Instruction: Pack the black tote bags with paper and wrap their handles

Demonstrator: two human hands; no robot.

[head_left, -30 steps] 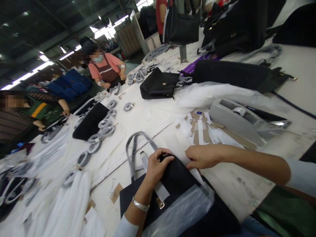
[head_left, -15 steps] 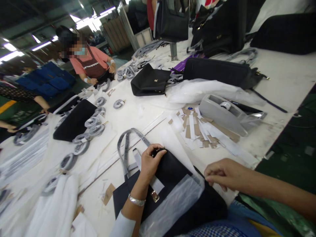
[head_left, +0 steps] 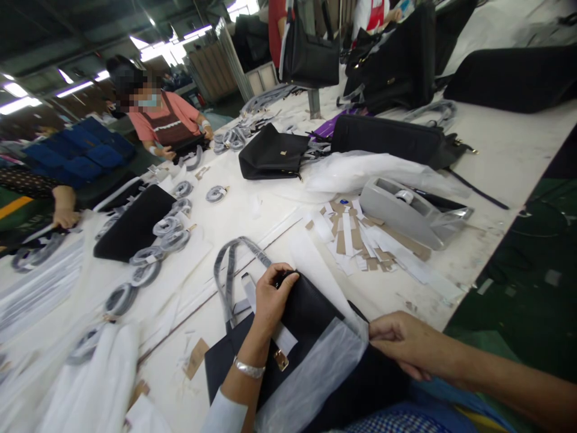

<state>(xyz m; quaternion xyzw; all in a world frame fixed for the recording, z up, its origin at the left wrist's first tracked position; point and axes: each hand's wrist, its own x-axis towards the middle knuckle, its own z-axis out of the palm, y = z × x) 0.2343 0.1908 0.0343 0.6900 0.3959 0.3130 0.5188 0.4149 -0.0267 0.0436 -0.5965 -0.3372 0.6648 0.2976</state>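
A black handbag [head_left: 311,300] lies tilted on the table in front of me, with a gold clasp [head_left: 280,359] on its front. My left hand [head_left: 273,294] pinches the upper edge of the handbag near its far corner. Clear plastic film [head_left: 315,373] covers part of the bag. At the bag's right end, my right hand [head_left: 399,343] has its fingers pressed together beside the film's corner; what lies between them is hidden. Grey-wrapped straps [head_left: 229,264] loop out on the left, and a white strip [head_left: 283,337] runs under my left wrist to the clasp.
A grey tape dispenser [head_left: 396,210] stands beyond, next to scattered paper and card strips [head_left: 356,237]. Several wrapped strap coils [head_left: 146,255] lie on the left. More black bags [head_left: 273,153] sit farther back. A person [head_left: 166,120] works across the table.
My right hand has moved left and slightly down to the bag's right end, and its fingers have closed there. My left hand keeps its pinch on the bag.
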